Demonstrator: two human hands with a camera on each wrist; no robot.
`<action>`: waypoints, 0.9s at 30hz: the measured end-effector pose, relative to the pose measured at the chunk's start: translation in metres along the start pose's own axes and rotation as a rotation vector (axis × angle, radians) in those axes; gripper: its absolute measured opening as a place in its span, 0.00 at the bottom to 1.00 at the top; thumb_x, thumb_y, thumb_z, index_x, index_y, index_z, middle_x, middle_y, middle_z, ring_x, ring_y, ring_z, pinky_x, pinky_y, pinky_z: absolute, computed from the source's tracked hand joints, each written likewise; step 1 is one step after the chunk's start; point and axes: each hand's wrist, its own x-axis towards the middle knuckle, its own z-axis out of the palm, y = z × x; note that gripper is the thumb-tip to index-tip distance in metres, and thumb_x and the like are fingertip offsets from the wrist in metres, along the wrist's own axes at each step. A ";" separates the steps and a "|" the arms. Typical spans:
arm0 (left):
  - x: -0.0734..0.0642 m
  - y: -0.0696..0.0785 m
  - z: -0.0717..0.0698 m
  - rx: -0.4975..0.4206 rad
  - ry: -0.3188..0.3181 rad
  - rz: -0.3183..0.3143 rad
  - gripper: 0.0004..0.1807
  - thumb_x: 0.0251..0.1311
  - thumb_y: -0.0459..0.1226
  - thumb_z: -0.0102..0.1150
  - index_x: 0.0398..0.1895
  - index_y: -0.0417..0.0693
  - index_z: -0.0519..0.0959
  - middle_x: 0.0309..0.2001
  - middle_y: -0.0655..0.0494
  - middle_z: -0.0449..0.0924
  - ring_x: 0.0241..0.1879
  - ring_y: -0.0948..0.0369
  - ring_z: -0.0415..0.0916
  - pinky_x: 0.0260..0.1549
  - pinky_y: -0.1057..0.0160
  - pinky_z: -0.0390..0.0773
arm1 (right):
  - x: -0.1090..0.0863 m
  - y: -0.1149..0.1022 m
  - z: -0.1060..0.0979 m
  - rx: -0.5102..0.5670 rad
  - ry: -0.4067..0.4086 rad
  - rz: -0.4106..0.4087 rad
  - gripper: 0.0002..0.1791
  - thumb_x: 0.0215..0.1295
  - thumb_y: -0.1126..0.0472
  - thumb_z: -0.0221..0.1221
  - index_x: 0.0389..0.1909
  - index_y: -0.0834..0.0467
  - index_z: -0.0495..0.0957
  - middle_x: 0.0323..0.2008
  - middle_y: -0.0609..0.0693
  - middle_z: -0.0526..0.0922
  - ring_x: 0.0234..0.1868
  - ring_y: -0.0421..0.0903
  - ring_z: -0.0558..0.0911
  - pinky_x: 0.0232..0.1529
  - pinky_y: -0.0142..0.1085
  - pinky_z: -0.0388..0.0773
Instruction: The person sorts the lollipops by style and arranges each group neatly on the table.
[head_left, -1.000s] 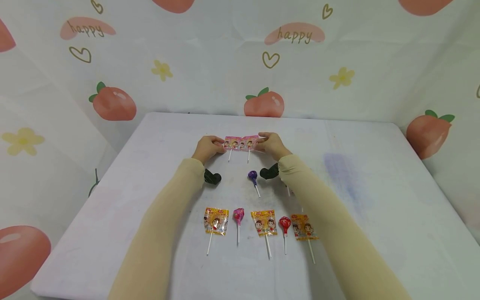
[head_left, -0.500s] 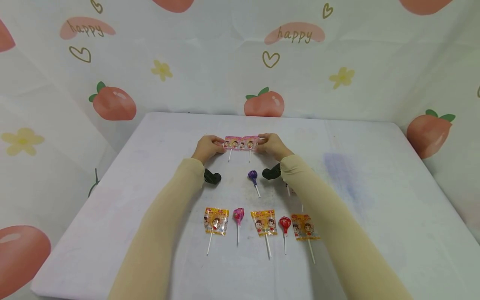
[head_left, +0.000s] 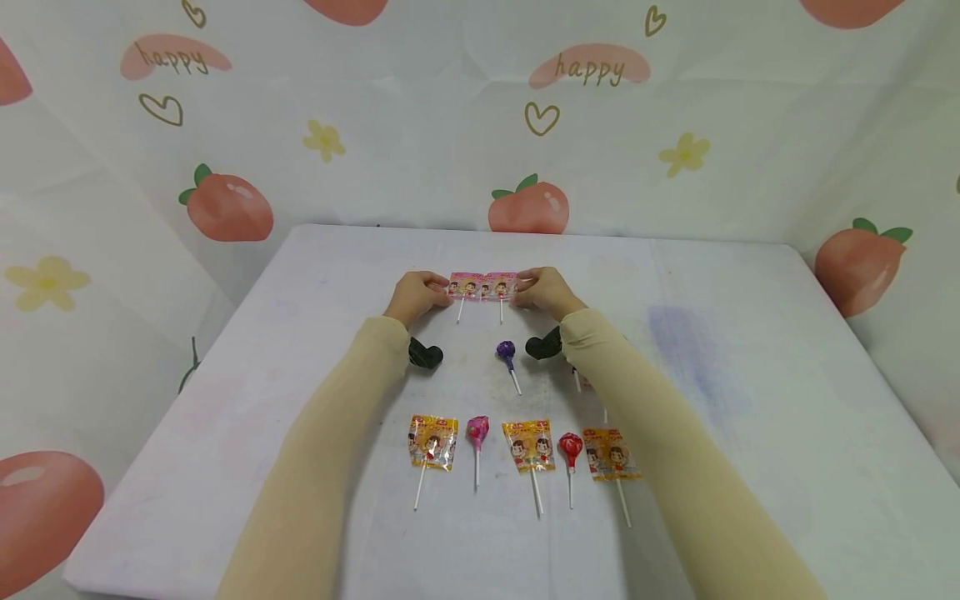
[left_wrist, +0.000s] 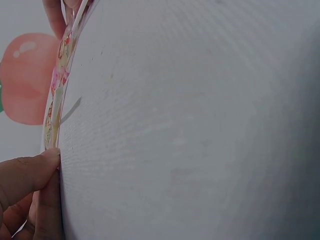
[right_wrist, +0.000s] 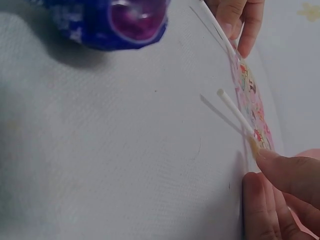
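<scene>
Two lollipops in pink printed wrappers, a left one [head_left: 465, 285] and a right one [head_left: 497, 285], lie side by side near the far part of the table, sticks toward me. My left hand [head_left: 416, 296] pinches the outer edge of the left wrapper; its thumb [left_wrist: 49, 155] presses on that edge in the left wrist view. On the other side, my right hand [head_left: 551, 293] holds the outer edge of the right wrapper between thumb [right_wrist: 287, 167] and fingers. A purple round lollipop [head_left: 506, 352] lies between my wrists, closer to me.
A front row holds yellow-wrapped lollipops at left [head_left: 432, 442], middle [head_left: 529, 446] and right [head_left: 611, 454], with a pink round lollipop [head_left: 477, 429] and a red one [head_left: 570, 447] between. My right sleeve [head_left: 645, 417] partly hides more lollipops. Black wrist cameras [head_left: 425, 357] hang under the wrists.
The right pink-wrapped lollipop has shifted slightly right and its stick has straightened. My right hand has moved a little rightward with it; the left hand stays in place.
</scene>
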 end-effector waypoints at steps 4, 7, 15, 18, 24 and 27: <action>0.001 0.000 0.000 -0.004 -0.002 -0.006 0.20 0.54 0.33 0.68 0.52 0.46 0.80 0.37 0.53 0.76 0.40 0.58 0.70 0.51 0.60 0.69 | 0.002 0.002 0.000 0.006 0.008 0.005 0.31 0.58 0.70 0.65 0.64 0.64 0.70 0.51 0.59 0.79 0.29 0.34 0.75 0.31 0.24 0.70; 0.002 0.000 0.000 -0.008 -0.003 -0.009 0.20 0.54 0.33 0.68 0.52 0.45 0.80 0.37 0.53 0.76 0.39 0.58 0.70 0.50 0.60 0.70 | 0.002 0.002 0.000 0.006 0.014 0.008 0.30 0.58 0.70 0.66 0.63 0.64 0.71 0.48 0.57 0.80 0.28 0.34 0.75 0.30 0.23 0.71; 0.001 -0.001 0.000 0.000 0.007 0.011 0.20 0.54 0.33 0.69 0.51 0.44 0.80 0.36 0.53 0.77 0.38 0.58 0.71 0.48 0.60 0.71 | 0.002 0.002 0.001 0.030 0.026 0.013 0.28 0.56 0.71 0.66 0.60 0.65 0.74 0.42 0.54 0.80 0.28 0.33 0.75 0.30 0.22 0.72; 0.000 -0.001 0.000 0.002 0.008 0.019 0.20 0.54 0.33 0.68 0.51 0.43 0.80 0.36 0.53 0.77 0.38 0.59 0.71 0.48 0.60 0.71 | 0.002 0.002 0.001 0.026 0.031 0.020 0.28 0.56 0.71 0.66 0.60 0.64 0.74 0.41 0.53 0.79 0.29 0.35 0.75 0.30 0.22 0.72; -0.002 0.000 -0.001 0.006 0.004 0.020 0.19 0.54 0.33 0.68 0.52 0.44 0.80 0.37 0.52 0.77 0.39 0.58 0.71 0.49 0.59 0.71 | 0.000 0.002 0.002 0.006 0.040 0.019 0.27 0.56 0.70 0.67 0.59 0.63 0.75 0.40 0.53 0.79 0.32 0.37 0.74 0.31 0.22 0.71; -0.002 -0.001 0.000 -0.008 -0.001 0.019 0.20 0.55 0.33 0.68 0.53 0.44 0.80 0.38 0.53 0.78 0.39 0.59 0.71 0.47 0.61 0.71 | -0.001 0.002 0.002 -0.002 0.042 0.023 0.27 0.57 0.69 0.67 0.59 0.63 0.76 0.40 0.53 0.79 0.33 0.38 0.74 0.32 0.23 0.71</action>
